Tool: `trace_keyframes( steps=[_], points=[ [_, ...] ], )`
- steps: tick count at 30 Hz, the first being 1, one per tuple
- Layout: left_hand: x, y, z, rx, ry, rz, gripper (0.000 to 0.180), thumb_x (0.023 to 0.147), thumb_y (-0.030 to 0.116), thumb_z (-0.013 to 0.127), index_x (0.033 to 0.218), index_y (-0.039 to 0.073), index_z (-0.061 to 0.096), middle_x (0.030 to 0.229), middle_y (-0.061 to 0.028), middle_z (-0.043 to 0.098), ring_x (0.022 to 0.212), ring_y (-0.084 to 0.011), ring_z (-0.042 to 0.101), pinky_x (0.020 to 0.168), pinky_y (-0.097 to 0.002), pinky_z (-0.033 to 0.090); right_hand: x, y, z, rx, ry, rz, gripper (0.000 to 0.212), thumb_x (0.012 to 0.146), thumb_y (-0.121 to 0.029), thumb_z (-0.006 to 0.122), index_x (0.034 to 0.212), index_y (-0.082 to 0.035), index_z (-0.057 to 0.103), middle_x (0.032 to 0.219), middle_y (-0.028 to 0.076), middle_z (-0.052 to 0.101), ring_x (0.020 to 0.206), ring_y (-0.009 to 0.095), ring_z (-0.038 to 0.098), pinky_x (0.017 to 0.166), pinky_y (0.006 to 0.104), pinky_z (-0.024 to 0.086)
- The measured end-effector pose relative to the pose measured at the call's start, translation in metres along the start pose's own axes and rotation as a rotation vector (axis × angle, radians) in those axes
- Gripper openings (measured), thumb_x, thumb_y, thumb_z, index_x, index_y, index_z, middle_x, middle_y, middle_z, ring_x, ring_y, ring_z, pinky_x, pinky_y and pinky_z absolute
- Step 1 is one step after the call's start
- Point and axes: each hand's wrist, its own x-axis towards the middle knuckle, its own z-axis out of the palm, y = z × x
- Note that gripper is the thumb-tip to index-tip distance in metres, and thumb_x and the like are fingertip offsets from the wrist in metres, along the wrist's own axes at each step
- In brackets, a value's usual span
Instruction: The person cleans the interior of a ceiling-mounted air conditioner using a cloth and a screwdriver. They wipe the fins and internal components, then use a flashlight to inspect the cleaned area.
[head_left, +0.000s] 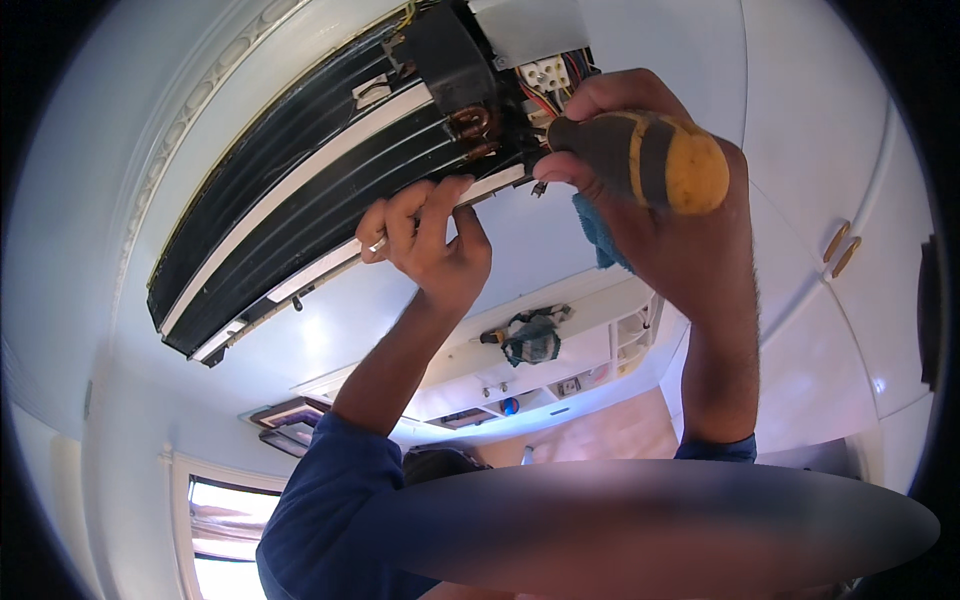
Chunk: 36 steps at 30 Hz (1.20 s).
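Observation:
Overhead is an air conditioner's indoor unit with its cover off, showing black louvre-like ridges and pale strips. My left hand, a ring on one finger, curls its fingers over the unit's lower edge. In my right hand is a screwdriver with a thick yellow and black handle. It points toward the unit's right end, and its tip is hidden among dark parts. Close by are bent copper pipes and a white terminal block with coloured wires.
A teal cloth shows behind my right wrist. Beyond my arms, a white shelf unit carries another cloth and small items. White cupboard doors with gold handles stand at right. A window is at lower left.

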Motion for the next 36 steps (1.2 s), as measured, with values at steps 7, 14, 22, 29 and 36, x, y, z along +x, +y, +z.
trace_keyframes(
  steps=[7, 14, 22, 29, 36],
  points=[
    [0.0, 0.001, 0.001, -0.01, 0.03, -0.007, 0.047, 0.06, -0.003, 0.069, 0.097, 0.023, 0.08, 0.095, 0.0059, 0.058, 0.105, -0.0203, 0.047, 0.09, -0.0447, 0.021, 0.018, 0.001, 0.0, -0.059, -0.055, -0.027, 0.031, 0.083, -0.011, 0.089, 0.106, -0.006, 0.069, 0.099, 0.005, 0.076, 0.09, 0.019, 0.075, 0.079, 0.0318, 0.058],
    [0.002, 0.002, -0.001, -0.007, 0.025, -0.015, 0.047, 0.061, -0.002, 0.07, 0.098, 0.024, 0.08, 0.097, 0.0068, 0.059, 0.107, -0.0188, 0.048, 0.09, -0.0439, 0.02, 0.02, -0.005, 0.005, -0.109, -0.128, 0.091, 0.031, 0.082, -0.008, 0.088, 0.108, -0.006, 0.072, 0.104, 0.007, 0.079, 0.097, 0.02, 0.077, 0.086, 0.0327, 0.061],
    [0.0, 0.001, 0.001, -0.029, 0.035, -0.035, 0.048, 0.061, -0.004, 0.072, 0.098, 0.026, 0.079, 0.099, 0.0084, 0.061, 0.109, -0.0171, 0.049, 0.088, -0.0422, 0.02, 0.023, -0.015, 0.007, -0.119, -0.153, 0.142, 0.025, 0.087, -0.006, 0.085, 0.108, -0.006, 0.072, 0.1, 0.007, 0.08, 0.094, 0.018, 0.077, 0.085, 0.0312, 0.06],
    [-0.003, -0.001, 0.002, -0.036, 0.011, -0.051, 0.048, 0.063, -0.005, 0.072, 0.1, 0.025, 0.08, 0.101, 0.007, 0.063, 0.112, -0.0184, 0.05, 0.092, -0.0427, 0.023, 0.03, -0.021, 0.022, -0.318, -0.124, 0.118, 0.037, 0.095, -0.033, 0.079, 0.102, 0.002, 0.069, 0.08, 0.016, 0.075, 0.06, 0.028, 0.07, 0.057, 0.0342, 0.057],
    [-0.005, -0.002, 0.005, -0.06, 0.013, -0.046, 0.049, 0.065, -0.005, 0.073, 0.103, 0.025, 0.08, 0.105, 0.0067, 0.063, 0.116, -0.0204, 0.049, 0.096, -0.0431, 0.023, 0.027, -0.046, 0.024, -0.354, -0.065, 0.383, 0.039, 0.095, -0.039, 0.081, 0.095, 0.0, 0.078, 0.068, 0.006, 0.072, 0.058, 0.012, 0.064, 0.059, 0.0268, 0.05]
  ],
)
